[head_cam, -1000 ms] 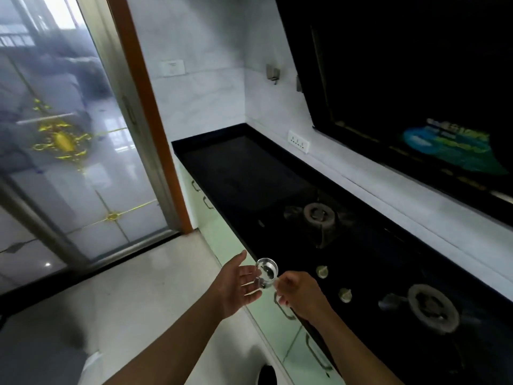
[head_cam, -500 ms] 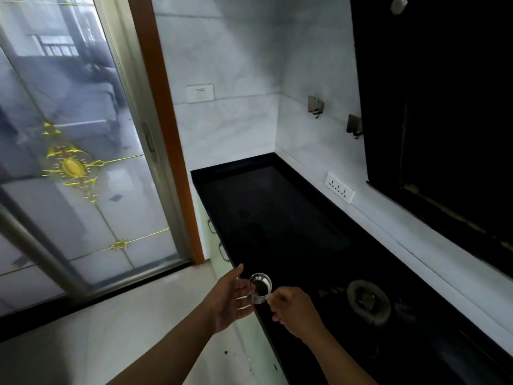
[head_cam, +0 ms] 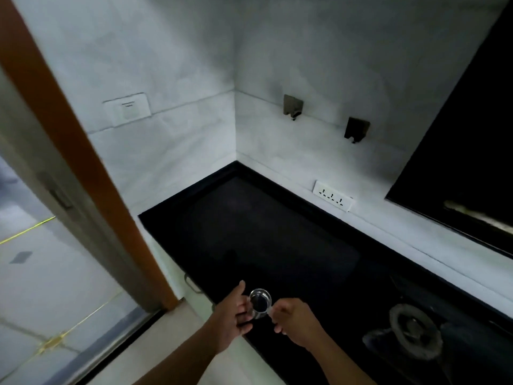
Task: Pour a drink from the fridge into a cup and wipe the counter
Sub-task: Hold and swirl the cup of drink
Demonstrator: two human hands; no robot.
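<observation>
We see a black counter (head_cam: 277,240) filling the corner below two pale marble walls (head_cam: 166,65), its dark top bare apart from one gas burner (head_cam: 413,333) at the lower right. To the left stands one glass sliding door (head_cam: 41,273) with gold lines across its panes and an orange-brown frame (head_cam: 72,151). On the walls we count one white switch plate (head_cam: 128,109), its small print too blurred for us to read, one white socket strip (head_cam: 332,200) just above the counter, and two dark metal hooks (head_cam: 293,106) side by side. A black panel (head_cam: 469,140) hangs at the right edge.

Our left hand (head_cam: 231,318) is loosely spread, fingers partly curled against the side of one small clear glass cup (head_cam: 260,302), thumb raised. Our right hand (head_cam: 298,323) is curled into a narrow pinch at the cup's other side, seemingly on its handle. The cup is held between both hands at the counter's front edge, above the surface. Its inside looks dark, and we cannot tell whether that is liquid or the counter showing through.
</observation>
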